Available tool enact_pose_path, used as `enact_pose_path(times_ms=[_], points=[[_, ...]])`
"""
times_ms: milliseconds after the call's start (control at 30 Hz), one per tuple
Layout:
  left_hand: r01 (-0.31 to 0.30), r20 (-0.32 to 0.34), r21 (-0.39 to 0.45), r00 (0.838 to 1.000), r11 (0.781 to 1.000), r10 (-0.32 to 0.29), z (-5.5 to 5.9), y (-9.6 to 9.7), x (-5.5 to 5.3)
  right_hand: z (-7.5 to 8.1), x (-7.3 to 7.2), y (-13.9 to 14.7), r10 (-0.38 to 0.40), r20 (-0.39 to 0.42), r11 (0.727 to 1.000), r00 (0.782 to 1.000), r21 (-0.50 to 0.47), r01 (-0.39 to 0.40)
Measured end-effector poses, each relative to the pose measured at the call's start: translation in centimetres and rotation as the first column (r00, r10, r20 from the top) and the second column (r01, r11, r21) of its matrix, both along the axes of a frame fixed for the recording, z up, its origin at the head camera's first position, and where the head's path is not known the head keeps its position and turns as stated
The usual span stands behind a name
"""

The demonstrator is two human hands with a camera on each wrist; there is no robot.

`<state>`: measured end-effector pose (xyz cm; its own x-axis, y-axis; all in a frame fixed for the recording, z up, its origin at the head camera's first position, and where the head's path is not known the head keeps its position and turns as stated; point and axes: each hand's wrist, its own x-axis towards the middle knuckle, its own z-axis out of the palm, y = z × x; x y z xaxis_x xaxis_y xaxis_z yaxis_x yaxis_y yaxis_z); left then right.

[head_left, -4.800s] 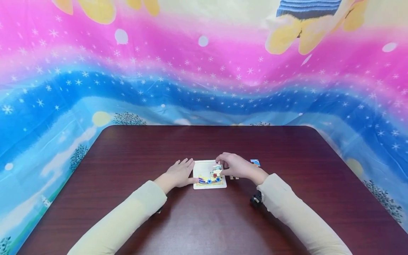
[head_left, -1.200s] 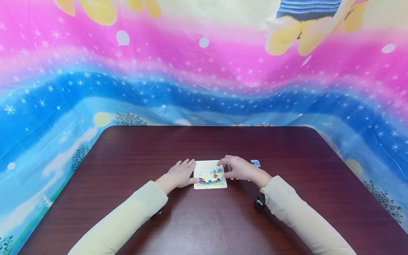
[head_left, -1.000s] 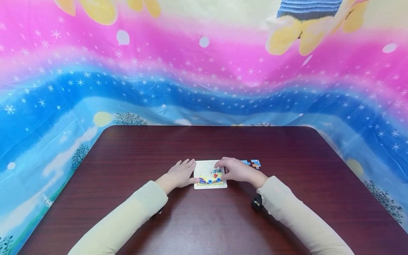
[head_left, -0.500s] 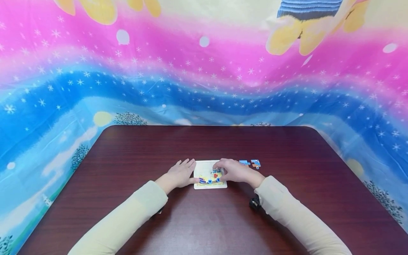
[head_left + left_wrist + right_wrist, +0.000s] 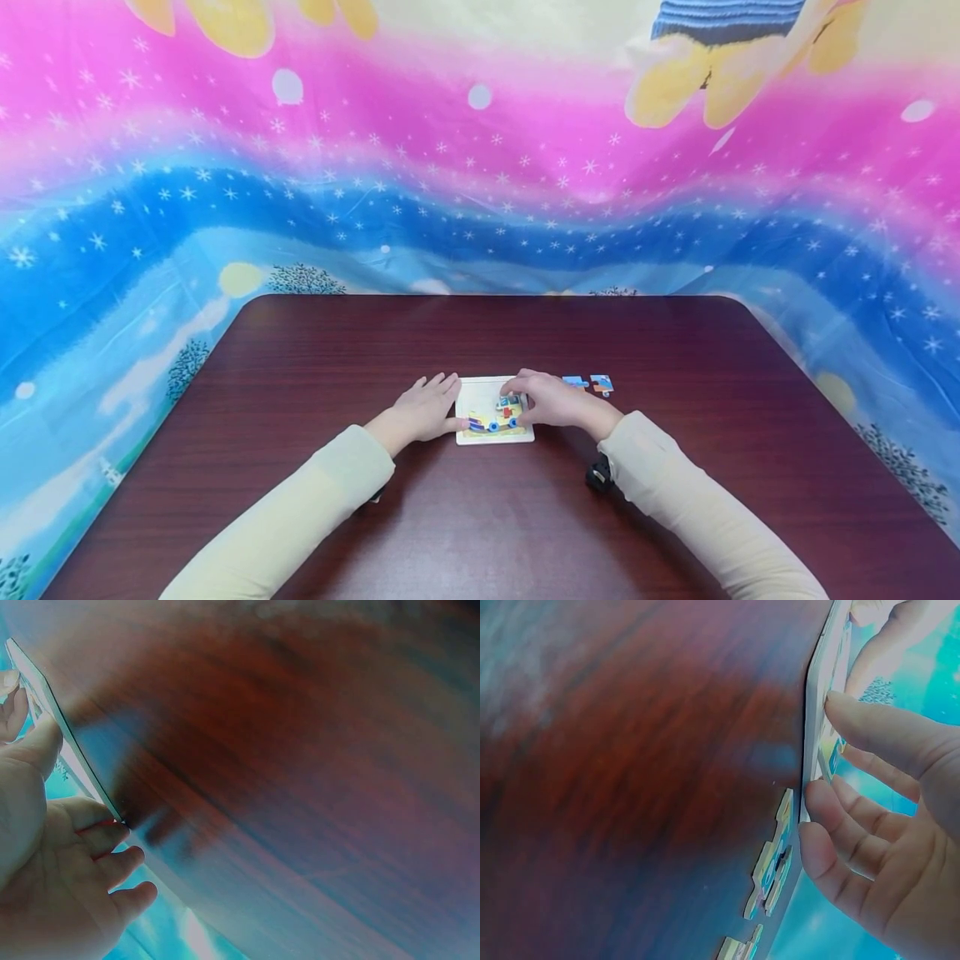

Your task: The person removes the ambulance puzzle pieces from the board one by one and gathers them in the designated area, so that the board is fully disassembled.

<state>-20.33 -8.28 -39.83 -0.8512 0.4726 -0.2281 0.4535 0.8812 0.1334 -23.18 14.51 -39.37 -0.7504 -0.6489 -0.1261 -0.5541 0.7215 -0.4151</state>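
Observation:
A white puzzle tray (image 5: 477, 390) lies mid-table, its lower part filled with pieces picturing a yellow vehicle with blue wheels. My left hand (image 5: 424, 410) rests along its left edge, fingers spread and thumb over the lower left corner; the left wrist view shows these fingers (image 5: 118, 866) straight beside the tray's rim. Over the right side is my right hand (image 5: 553, 398), thumb and index finger curled about a jigsaw piece (image 5: 507, 402) with the vehicle's window. Seen from the right wrist, this piece (image 5: 831, 754) stands tilted at the tray's edge between thumb and fingers. The palm hides the tray's right rim.
Loose blue jigsaw pieces (image 5: 602, 384) lie right of the tray, partly behind the right hand; the right wrist view shows several pieces (image 5: 769, 862) close to the fingers. The dark wooden table (image 5: 480, 517) ends at a printed cloth backdrop (image 5: 480, 200).
The right hand brought a piece down into the tray's right side, drew back a little, then returned left over it, uncovering blue loose pieces. The left hand has stayed at the tray's edge.

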Motion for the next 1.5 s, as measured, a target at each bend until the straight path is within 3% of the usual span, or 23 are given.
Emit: enact_pose_path(times_ms=[733, 1067, 1500], points=[[-0.001, 0.004, 0.022, 1.0, 1.0, 0.001, 0.2, 0.0, 0.1, 0.3, -0.1, 0.1, 0.049, -0.071, 0.999, 0.996, 0.004, -0.049], [0.007, -0.005, 0.023, 1.0, 1.0, -0.007, -0.1, -0.1, -0.1, 1.1, -0.3, 1.8, 0.019, -0.124, 1.0, 0.992, -0.022, -0.022], [0.007, -0.002, 0.026, 1.0, 1.0, -0.007, -0.1, -0.1, 0.0, 2.0, -0.2, 4.7, -0.044, -0.127, 0.997, 0.991, -0.066, 0.036]])
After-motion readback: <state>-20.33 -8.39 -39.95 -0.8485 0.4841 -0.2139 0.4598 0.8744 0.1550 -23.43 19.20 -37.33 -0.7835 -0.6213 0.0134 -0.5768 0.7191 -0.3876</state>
